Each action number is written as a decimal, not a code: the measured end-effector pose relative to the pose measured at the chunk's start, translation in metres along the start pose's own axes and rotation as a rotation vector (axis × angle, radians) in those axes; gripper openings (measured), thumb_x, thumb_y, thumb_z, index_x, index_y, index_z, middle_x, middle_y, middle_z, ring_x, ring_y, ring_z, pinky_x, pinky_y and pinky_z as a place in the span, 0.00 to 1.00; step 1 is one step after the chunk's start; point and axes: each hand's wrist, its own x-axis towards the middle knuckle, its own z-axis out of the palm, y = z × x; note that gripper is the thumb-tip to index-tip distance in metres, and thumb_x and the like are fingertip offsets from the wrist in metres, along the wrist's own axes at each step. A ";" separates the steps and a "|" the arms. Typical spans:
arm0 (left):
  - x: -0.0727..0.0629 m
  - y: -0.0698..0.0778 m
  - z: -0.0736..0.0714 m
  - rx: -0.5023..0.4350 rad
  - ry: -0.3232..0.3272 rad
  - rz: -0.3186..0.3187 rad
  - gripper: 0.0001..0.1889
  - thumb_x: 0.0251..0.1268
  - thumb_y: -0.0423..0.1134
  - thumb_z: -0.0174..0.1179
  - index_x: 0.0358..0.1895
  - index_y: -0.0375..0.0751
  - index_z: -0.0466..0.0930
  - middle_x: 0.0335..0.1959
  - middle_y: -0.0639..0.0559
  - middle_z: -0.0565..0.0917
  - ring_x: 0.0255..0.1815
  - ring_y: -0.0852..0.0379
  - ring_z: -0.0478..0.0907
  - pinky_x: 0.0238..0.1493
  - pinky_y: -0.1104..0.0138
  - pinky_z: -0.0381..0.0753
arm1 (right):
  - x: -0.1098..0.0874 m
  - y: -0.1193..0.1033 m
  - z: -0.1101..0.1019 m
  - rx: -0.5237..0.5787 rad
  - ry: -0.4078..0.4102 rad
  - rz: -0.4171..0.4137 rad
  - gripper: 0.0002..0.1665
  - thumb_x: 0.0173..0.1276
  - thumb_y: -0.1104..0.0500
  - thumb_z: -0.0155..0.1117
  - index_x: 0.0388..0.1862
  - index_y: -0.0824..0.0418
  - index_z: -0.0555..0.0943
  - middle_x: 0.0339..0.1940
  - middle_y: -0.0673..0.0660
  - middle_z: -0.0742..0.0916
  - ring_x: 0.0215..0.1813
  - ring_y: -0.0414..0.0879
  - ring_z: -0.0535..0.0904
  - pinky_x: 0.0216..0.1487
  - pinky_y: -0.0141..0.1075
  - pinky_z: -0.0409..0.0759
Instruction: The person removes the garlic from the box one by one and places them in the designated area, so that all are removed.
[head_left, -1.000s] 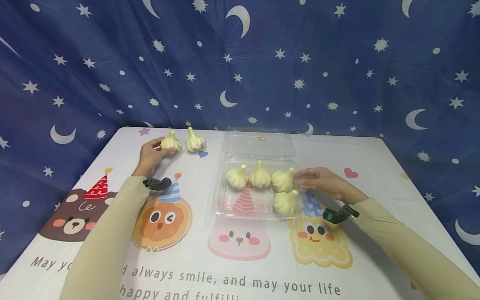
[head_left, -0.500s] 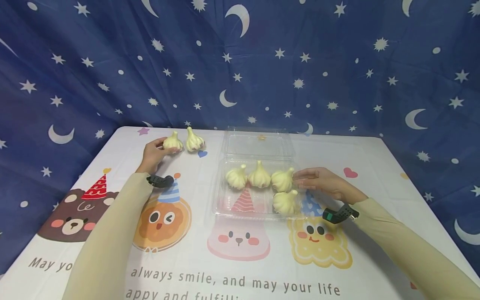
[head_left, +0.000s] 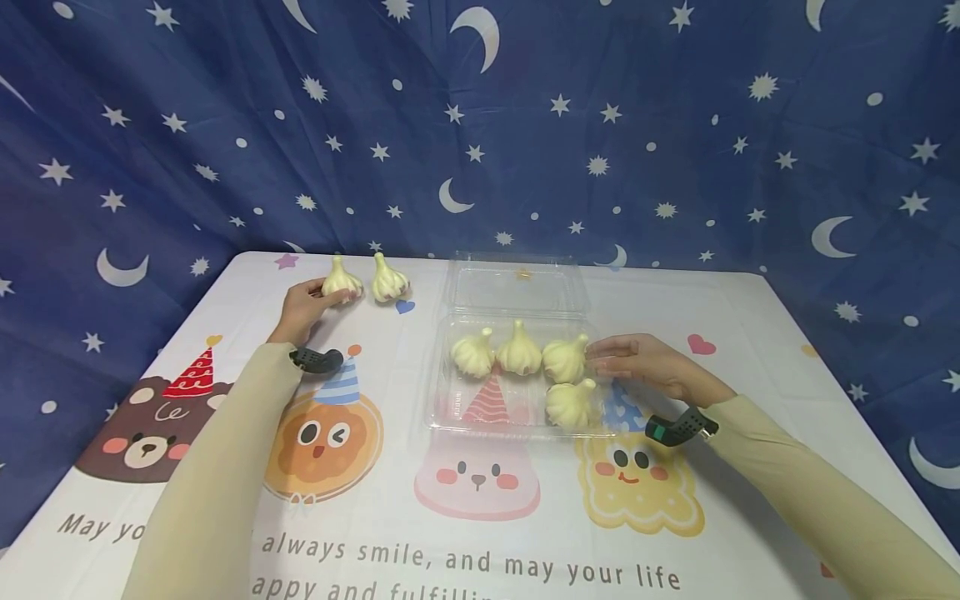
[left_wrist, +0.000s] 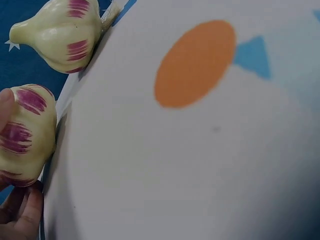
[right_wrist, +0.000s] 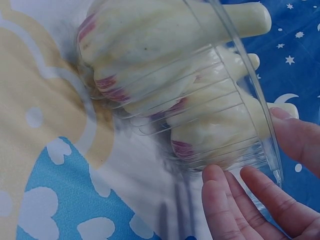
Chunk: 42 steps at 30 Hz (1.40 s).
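At the table's back left, my left hand (head_left: 303,310) holds a pale garlic bulb (head_left: 339,279) between thumb and fingers. Purple streaks on this bulb face the left wrist view, where the thumb crosses its side. A second garlic bulb (head_left: 390,281) stands just right of it. In the middle lies a clear plastic box (head_left: 517,429), its lid folded back, with several garlic bulbs along its back and right side. My right hand (head_left: 648,364) grips the box's right edge. Close up, the right thumb (right_wrist: 295,137) lies at the rim, with fingertips against the outer wall.
The box's clear lid (head_left: 517,287) lies behind it toward the back edge. A white cartoon-print cloth (head_left: 360,475) covers the table. Dark blue star-and-moon fabric (head_left: 525,125) hangs right behind and along the sides.
My left hand shifted slightly right with its garlic bulb, then back left, and the bulb now sits a little higher in the grip. The right hand and the box have stayed put.
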 end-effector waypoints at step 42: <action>0.003 -0.002 -0.001 0.053 -0.138 0.065 0.40 0.60 0.50 0.62 0.71 0.37 0.57 0.67 0.38 0.67 0.62 0.49 0.66 0.55 0.69 0.69 | -0.002 -0.001 -0.001 -0.086 -0.004 -0.008 0.33 0.66 0.56 0.61 0.65 0.71 0.66 0.65 0.69 0.73 0.52 0.32 0.77 0.58 0.32 0.76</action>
